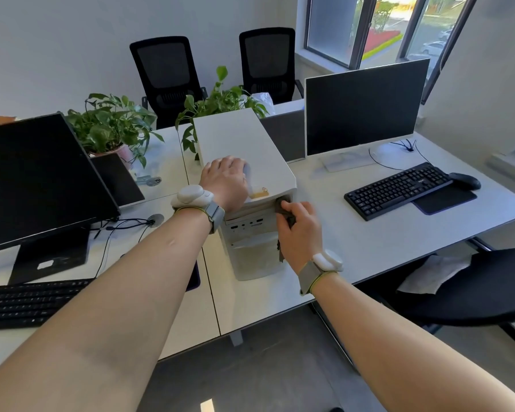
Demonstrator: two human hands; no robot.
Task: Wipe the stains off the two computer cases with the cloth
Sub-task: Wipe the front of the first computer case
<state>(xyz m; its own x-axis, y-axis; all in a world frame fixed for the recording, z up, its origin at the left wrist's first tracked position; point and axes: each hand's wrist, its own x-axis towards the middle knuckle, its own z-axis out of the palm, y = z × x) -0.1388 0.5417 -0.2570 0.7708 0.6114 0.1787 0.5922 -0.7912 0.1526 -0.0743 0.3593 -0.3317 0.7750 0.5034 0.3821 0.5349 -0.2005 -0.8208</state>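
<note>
While the right hand (299, 226) grips the dark cloth (286, 214) against the upper front edge of the white case (250, 150), the left hand (225, 181) lies flat, fingers relaxed, on its top. The case stands upright near the desk's (369, 248) front edge, between two keyboards (397, 188).

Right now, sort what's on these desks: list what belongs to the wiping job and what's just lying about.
In the job:
- white computer case, orange stain on top
- dark cloth, gripped by right hand
- left hand, resting on the case top

Lying about:
- two monitors
- keyboards
- mouse
- potted plants
- chairs
</note>
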